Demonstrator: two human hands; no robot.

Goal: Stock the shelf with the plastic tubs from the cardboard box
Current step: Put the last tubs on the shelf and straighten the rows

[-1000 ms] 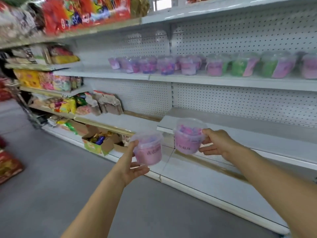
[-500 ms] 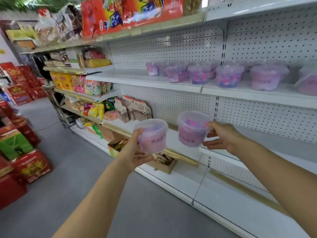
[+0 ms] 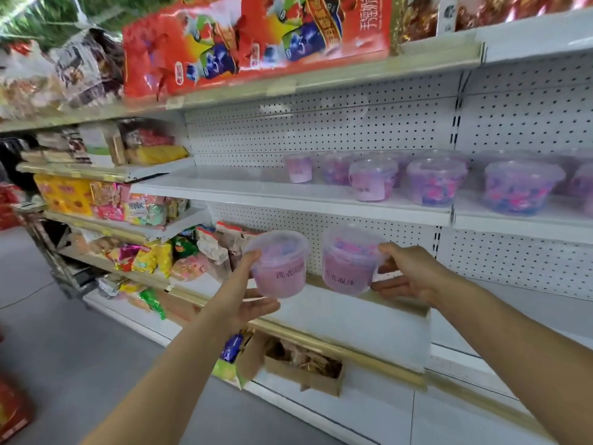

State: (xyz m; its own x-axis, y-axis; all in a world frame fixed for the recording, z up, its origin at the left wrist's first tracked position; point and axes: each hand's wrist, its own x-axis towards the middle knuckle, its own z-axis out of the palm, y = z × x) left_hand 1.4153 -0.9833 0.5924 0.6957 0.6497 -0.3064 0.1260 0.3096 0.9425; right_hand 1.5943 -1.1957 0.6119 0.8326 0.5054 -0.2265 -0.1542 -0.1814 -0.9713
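White pegboard shelving fills our view; our left hand point(image 3: 247, 300) and right hand point(image 3: 414, 277) each grip a tub point(image 3: 279, 264), point(image 3: 349, 261) near centre; we should lift both level toward the shelf point(image 3: 256, 191) gap at 11 o'clock

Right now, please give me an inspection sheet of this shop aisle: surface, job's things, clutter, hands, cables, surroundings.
Surface: white metal shelf with pegboard back, its left part bare.
Job's things: two clear lidded plastic tubs with pink labels, one in the left hand, one in the right hand; a row of similar purple-filled tubs stands on that shelf to the right.
Clutter: open brown cardboard box on the bottom shelf, contents unclear.
Hands: left hand holds its tub from below and the side; right hand grips its tub at the side.
Cables: nothing seen.
Surroundings: red snack packages on the top shelf; colourful snack bags on the left shelves; grey floor.
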